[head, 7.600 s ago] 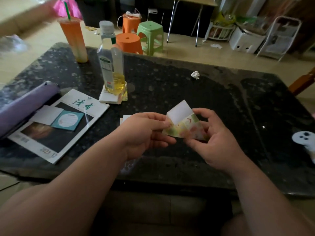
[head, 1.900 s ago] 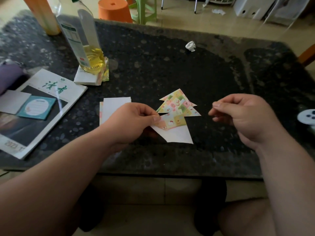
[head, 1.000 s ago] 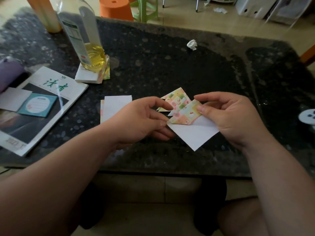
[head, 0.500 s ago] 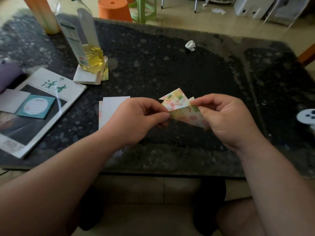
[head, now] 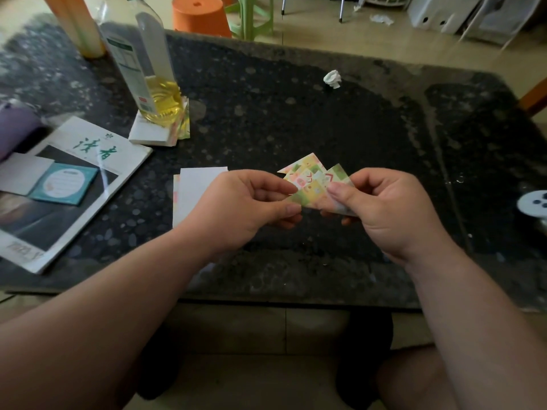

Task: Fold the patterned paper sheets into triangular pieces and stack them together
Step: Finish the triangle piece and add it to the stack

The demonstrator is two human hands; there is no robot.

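Both hands hold a folded patterned paper piece [head: 314, 196] just above the dark table [head: 296, 113]. My left hand [head: 245, 208] pinches its left end between thumb and fingers. My right hand [head: 381, 208] pinches its right end, thumb on top. Directly behind it lie folded patterned triangles [head: 307, 168] on the table, partly hidden by the held piece. A small stack of unfolded sheets [head: 195, 187], white side up, sits left of my left hand.
A magazine [head: 68, 184] with a teal card lies at the left. An oil bottle [head: 148, 63] stands on a paper pad [head: 154, 133] behind it. A crumpled white scrap [head: 333, 79] lies far centre. A white object [head: 532, 204] is at the right edge.
The held sheet showed a large white flap a second ago; now it is folded shut into a narrow patterned piece, both hands pinching its ends in about the same place.
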